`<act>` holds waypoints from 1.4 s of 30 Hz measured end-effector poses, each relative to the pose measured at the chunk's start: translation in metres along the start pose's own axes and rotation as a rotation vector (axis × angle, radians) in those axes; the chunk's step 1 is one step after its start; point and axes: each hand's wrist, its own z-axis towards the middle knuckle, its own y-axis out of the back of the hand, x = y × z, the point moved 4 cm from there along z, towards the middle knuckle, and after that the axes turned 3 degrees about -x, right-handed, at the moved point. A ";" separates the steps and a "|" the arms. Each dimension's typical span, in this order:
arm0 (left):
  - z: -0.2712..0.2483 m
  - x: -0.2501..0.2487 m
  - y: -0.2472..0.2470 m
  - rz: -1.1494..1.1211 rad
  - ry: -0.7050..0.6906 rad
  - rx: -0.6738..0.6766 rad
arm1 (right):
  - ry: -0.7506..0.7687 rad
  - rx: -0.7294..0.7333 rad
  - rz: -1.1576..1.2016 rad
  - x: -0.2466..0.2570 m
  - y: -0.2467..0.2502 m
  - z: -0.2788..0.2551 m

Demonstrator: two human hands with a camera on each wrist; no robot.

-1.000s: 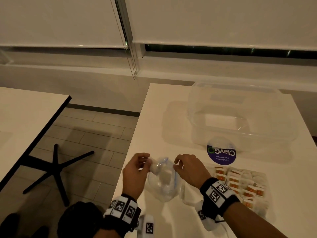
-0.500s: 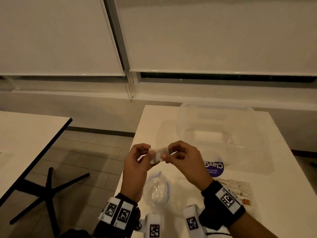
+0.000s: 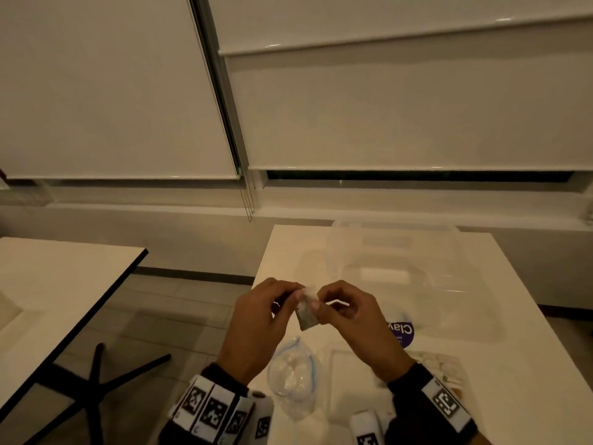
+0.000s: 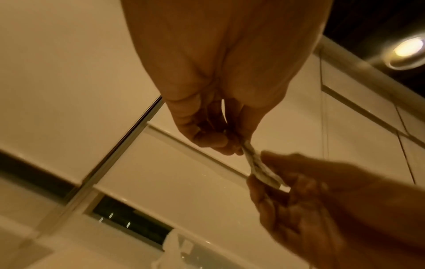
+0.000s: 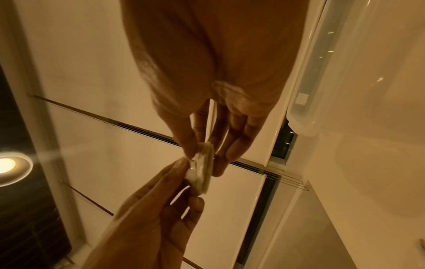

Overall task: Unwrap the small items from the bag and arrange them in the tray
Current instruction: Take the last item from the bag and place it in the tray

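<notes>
A small wrapped item (image 3: 307, 308) in a clear crinkled wrapper is held up above the table's near-left part. My left hand (image 3: 296, 295) pinches its left side and my right hand (image 3: 317, 303) pinches its right side. The left wrist view shows the wrapper (image 4: 260, 166) stretched between both sets of fingertips; the right wrist view shows the same wrapped item (image 5: 201, 170). Below the hands lies the clear zip bag (image 3: 290, 375) with more white wrapped items inside. The tray (image 3: 442, 364) with orange-and-white pieces lies at the right, mostly hidden by my right forearm.
A large clear plastic storage box (image 3: 401, 268) stands at the back of the white table (image 3: 513, 364), with a round purple "Clay" label (image 3: 401, 332) at its front. A second table (image 3: 48, 300) stands to the left across a tiled gap with a black chair base (image 3: 96, 380).
Both hands lifted the small wrapped item out of the bag and raised it above the table. The head view tilted upward, so the tray dropped toward the bottom right edge.
</notes>
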 end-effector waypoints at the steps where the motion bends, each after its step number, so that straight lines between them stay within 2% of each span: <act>1: 0.001 -0.003 0.003 -0.031 -0.005 -0.006 | 0.014 -0.017 -0.002 0.001 0.001 -0.001; 8: 0.008 -0.015 0.013 -0.156 0.068 -0.026 | 0.111 -0.044 0.022 0.019 0.003 -0.006; 10: 0.010 -0.017 0.015 -0.182 0.098 0.021 | 0.113 -0.003 0.032 0.024 0.003 -0.007; 15: 0.011 -0.025 0.016 -0.088 0.048 0.108 | 0.090 0.090 0.046 0.028 0.001 -0.008; 18: 0.014 -0.021 0.016 -0.173 0.140 0.090 | 0.133 0.008 0.009 0.027 0.003 -0.008; 22: 0.014 -0.028 0.010 -0.269 0.190 0.100 | 0.251 -0.141 -0.083 0.029 0.004 -0.012; 26: 0.014 -0.028 0.004 -0.416 0.316 0.088 | 0.362 -0.139 -0.215 0.039 0.000 -0.017; 31: 0.016 -0.026 0.007 -0.496 0.334 0.108 | 0.443 -0.129 -0.307 0.048 0.000 -0.017; 33: 0.018 -0.028 0.009 -0.479 0.317 0.137 | 0.417 -0.106 -0.298 0.049 0.002 -0.015; 37: 0.020 -0.031 0.014 -0.445 0.272 0.187 | 0.253 -0.041 -0.158 0.040 0.004 -0.009; 42: 0.015 -0.030 0.010 -0.421 0.287 0.177 | 0.238 -0.114 -0.135 0.034 0.008 -0.009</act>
